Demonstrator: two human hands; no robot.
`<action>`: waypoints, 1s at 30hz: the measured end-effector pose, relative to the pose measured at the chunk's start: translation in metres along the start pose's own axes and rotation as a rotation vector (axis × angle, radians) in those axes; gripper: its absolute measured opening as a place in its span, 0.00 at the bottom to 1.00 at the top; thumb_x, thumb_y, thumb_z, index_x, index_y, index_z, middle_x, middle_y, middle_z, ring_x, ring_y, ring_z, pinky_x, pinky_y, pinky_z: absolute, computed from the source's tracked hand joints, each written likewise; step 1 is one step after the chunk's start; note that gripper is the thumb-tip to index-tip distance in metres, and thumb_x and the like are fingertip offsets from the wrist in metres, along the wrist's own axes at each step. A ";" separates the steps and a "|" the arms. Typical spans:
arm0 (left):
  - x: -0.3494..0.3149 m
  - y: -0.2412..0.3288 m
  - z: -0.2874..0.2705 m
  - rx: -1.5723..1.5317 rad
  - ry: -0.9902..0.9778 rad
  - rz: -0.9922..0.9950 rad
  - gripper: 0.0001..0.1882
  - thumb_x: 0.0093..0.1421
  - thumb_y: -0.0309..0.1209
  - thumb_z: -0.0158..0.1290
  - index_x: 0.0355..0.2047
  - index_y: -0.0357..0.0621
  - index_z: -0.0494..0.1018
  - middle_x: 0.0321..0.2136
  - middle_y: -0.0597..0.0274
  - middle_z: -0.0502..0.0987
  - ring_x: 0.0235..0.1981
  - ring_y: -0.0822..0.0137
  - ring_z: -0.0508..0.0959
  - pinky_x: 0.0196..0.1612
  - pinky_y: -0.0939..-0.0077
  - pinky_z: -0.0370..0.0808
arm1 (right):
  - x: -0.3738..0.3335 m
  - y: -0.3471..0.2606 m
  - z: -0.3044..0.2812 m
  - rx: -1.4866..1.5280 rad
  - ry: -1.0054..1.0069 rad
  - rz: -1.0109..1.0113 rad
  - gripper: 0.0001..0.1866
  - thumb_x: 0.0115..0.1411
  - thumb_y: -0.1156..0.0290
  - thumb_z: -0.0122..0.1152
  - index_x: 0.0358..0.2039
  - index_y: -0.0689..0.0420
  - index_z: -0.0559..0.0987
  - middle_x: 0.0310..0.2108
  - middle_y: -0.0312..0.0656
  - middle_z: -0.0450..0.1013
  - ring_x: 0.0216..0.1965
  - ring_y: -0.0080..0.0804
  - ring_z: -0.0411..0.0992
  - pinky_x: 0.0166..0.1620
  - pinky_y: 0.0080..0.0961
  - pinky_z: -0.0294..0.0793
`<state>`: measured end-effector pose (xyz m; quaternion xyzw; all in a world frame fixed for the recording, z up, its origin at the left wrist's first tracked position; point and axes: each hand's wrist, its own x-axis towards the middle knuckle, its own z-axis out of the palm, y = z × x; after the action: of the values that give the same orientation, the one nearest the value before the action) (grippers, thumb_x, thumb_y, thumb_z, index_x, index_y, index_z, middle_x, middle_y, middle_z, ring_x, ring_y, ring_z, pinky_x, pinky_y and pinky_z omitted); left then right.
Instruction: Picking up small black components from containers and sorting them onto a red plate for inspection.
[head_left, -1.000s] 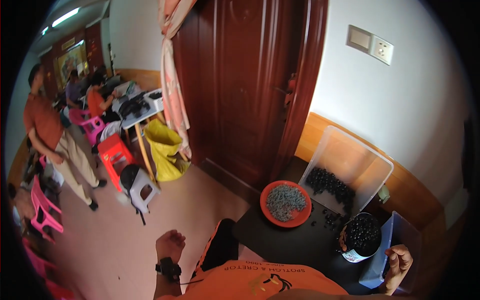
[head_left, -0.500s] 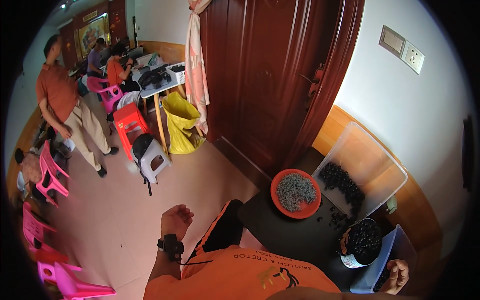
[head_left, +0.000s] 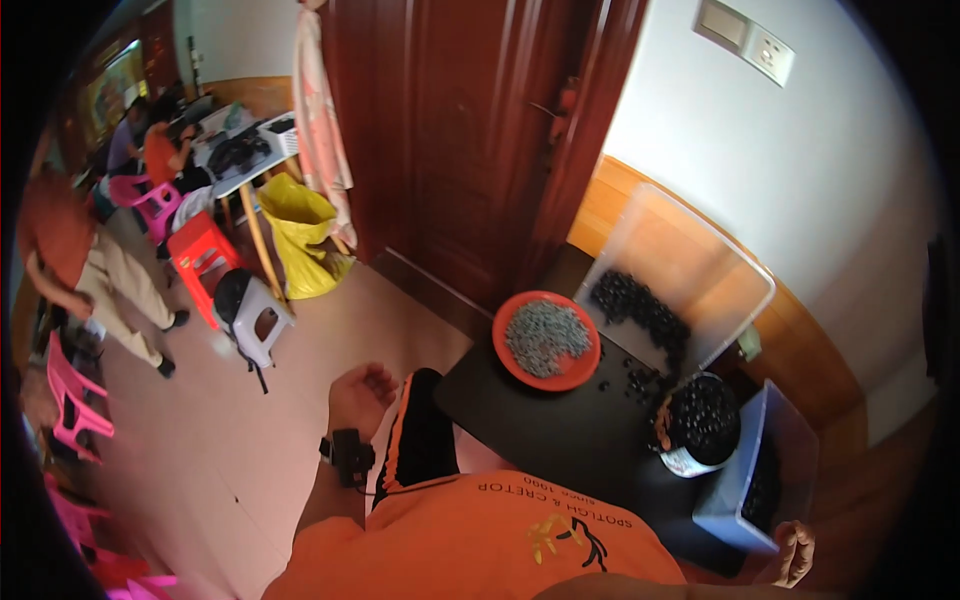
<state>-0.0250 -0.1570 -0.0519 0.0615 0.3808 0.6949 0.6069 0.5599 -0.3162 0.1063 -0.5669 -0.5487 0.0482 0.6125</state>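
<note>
1. The clear plastic tub [head_left: 690, 270] leans tilted against the far-right wall, dark small pieces pooled in its lower left part; thin and flexible-looking, it probably wants lifting by its rim.
2. The grey-blue bin [head_left: 765, 470] sits at the near right of the black bench [head_left: 530, 430], nearest the right hand [head_left: 797, 553]; it looks stiff, and best held by its top edge.
3. The orange bowl [head_left: 547, 340] of grey pieces looks light but prone to spilling.
4. The round pot [head_left: 697, 436] of dark pieces stands beside the bin.
5. The left hand [head_left: 362, 395] hangs loosely curled and empty over the floor; the right hand lies at the picture's rim, fingers half-curled, apparently holding nothing.
</note>
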 end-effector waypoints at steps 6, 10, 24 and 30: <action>0.049 0.014 0.092 0.140 -0.312 -0.083 0.10 0.58 0.36 0.48 0.31 0.43 0.74 0.27 0.60 0.76 0.31 0.60 0.76 0.36 0.68 0.71 | -0.109 -0.026 -0.063 -0.172 0.250 0.089 0.08 0.61 0.69 0.57 0.37 0.60 0.77 0.28 0.37 0.73 0.30 0.21 0.66 0.36 0.17 0.65; 0.062 0.012 0.140 0.296 -0.449 -0.120 0.09 0.59 0.36 0.48 0.33 0.44 0.72 0.29 0.63 0.75 0.32 0.64 0.76 0.37 0.73 0.71 | -0.186 -0.059 -0.072 -0.399 0.428 0.209 0.10 0.61 0.69 0.55 0.40 0.61 0.77 0.30 0.37 0.73 0.31 0.22 0.66 0.39 0.19 0.65; 0.081 0.011 0.020 0.230 -0.340 -0.243 0.10 0.61 0.36 0.47 0.32 0.44 0.73 0.29 0.62 0.77 0.33 0.62 0.77 0.38 0.68 0.74 | -0.187 -0.143 0.001 -0.551 0.541 0.237 0.09 0.58 0.73 0.52 0.37 0.63 0.76 0.32 0.38 0.71 0.36 0.27 0.67 0.46 0.25 0.65; 0.100 0.019 0.015 -0.027 -0.503 -0.245 0.10 0.61 0.33 0.46 0.34 0.39 0.72 0.32 0.60 0.76 0.37 0.61 0.75 0.43 0.68 0.73 | -0.106 -0.114 0.068 -0.128 0.432 0.250 0.04 0.54 0.78 0.53 0.30 0.64 0.76 0.30 0.38 0.72 0.34 0.26 0.68 0.42 0.20 0.66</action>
<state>-0.0571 -0.0609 -0.0672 0.1777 0.2134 0.5844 0.7625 0.4047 -0.3848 0.1091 -0.6651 -0.3328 -0.0338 0.6676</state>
